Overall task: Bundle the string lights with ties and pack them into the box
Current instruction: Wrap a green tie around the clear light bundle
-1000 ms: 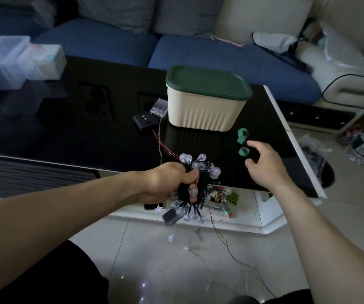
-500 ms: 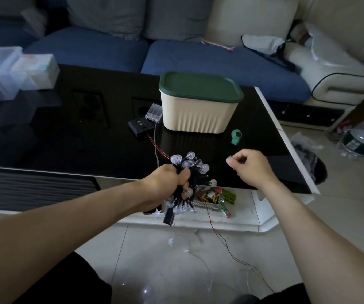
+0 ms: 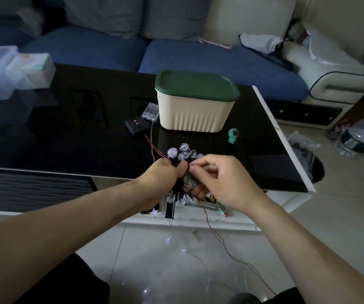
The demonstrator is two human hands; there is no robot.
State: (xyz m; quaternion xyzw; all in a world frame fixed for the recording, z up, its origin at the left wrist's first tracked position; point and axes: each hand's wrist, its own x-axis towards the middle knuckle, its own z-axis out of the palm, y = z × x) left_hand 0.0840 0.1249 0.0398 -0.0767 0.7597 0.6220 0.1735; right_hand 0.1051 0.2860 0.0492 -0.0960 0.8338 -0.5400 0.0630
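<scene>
A single head-worn view looks forward and steeply down from above the person's forearms. It sits close over the near edge of the black coffee table (image 3: pixel 71 137), with floor tiles (image 3: pixel 341 216) below and a blue sofa (image 3: pixel 198 55) filling the far top.

We see a cream box (image 3: pixel 195 115) with stripes of ridges and a dark green lid (image 3: pixel 196 84), a shiny black tabletop (image 3: pixel 67 137), a green tie (image 3: pixel 233 135), clear bulbs (image 3: pixel 182 152), and thin red wires (image 3: pixel 222 240).
</scene>
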